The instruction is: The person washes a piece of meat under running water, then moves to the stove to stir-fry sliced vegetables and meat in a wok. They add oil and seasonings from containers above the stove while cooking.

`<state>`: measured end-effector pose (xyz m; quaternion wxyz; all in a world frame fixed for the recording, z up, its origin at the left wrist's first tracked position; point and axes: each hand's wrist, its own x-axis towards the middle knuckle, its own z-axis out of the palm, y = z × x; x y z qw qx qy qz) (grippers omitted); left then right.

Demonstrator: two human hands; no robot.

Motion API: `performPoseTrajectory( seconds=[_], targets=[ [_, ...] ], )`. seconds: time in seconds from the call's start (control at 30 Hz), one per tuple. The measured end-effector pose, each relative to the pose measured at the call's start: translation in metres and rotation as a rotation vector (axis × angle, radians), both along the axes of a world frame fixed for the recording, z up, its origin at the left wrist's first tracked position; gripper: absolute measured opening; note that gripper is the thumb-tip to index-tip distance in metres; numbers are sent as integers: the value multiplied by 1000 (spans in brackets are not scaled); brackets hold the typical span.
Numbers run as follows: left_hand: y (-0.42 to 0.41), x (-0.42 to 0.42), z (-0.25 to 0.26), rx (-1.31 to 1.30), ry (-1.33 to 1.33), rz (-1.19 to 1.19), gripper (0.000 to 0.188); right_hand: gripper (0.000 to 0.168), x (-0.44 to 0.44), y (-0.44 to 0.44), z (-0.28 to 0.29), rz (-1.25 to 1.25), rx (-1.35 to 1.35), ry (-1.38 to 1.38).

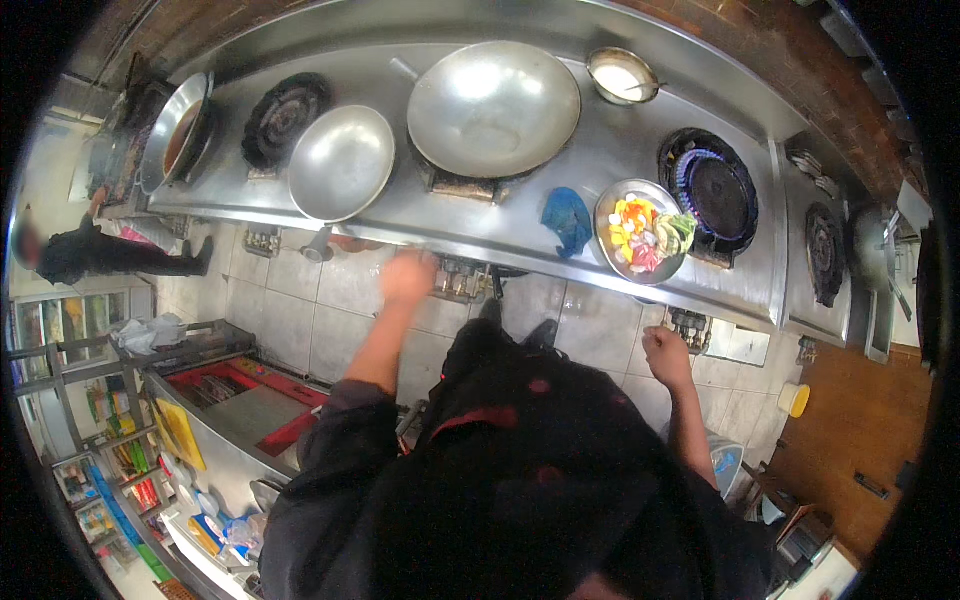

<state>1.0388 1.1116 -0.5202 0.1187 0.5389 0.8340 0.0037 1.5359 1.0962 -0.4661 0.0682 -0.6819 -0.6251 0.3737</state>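
Note:
My left hand (409, 279) is a motion blur just below the front edge of the stainless steel range (450, 232), near gas valves (454, 279); its fingers and any contents cannot be made out. Beside another set of gas valves (690, 330), my right hand (667, 354) hangs with curled fingers and nothing visible in it. On the range, a metal bowl of cut vegetables (645, 236) sits against the lit burner (712, 191), blue flame showing along its left side. A blue cloth (568, 221) lies left of that bowl. A large wok (495, 109) rests on the middle burner.
A smaller wok (341, 161) leans over the range's front edge, beside an unlit burner (285, 120). Farther left sits a pan of brown liquid (180, 135). A bowl of white contents (621, 79) stands at the back. Another person (112, 251) works far left; a steel counter (240, 412) is behind me.

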Motion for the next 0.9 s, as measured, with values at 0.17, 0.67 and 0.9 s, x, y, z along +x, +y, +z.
performPoseTrajectory(
  seconds=[0.17,0.67,0.9],
  targets=[
    [-17,-151,31,762,527,307,58,23,-3,-1,12,-121,-79,-32],
    [-87,-190,145,414,-645,580,34,28,69,31,39,-283,-61,7],
    [-89,-59,286,378,-575,410,33,31,187,65,13,-266,-15,64]
  ],
)
